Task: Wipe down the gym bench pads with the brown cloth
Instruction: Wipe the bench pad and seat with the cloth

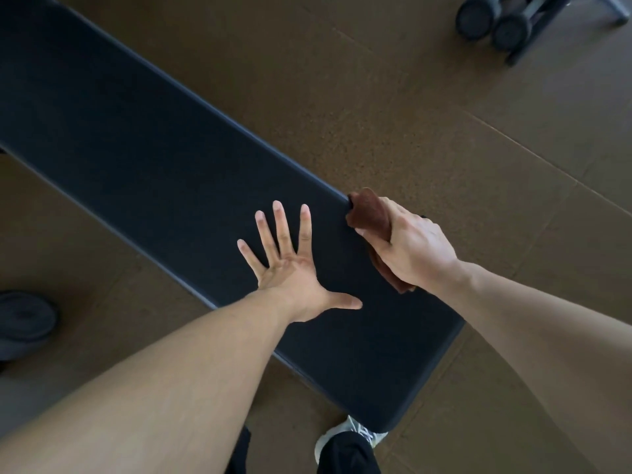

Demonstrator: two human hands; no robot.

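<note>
Presently, entries run left to right.
Shoe: dark shoe (24,323) on the floor (444,138), far left, apart from the bench.
Bench pad (136,138): long axis runs diagonally, far left to near right; near end rounded, by a white sneaker (355,436).
Left hand (290,268): flat on the pad top, fingers straight and spread, holding nothing.
Brown cloth (369,213): bunched at the pad's right edge, draped over it.
Right hand (413,244): fingers curled round the cloth, gripping it against that edge.
Dumbbells (492,22): far right, on the floor.

Dim even light, soft focus, wide-angle edge distortion
</note>
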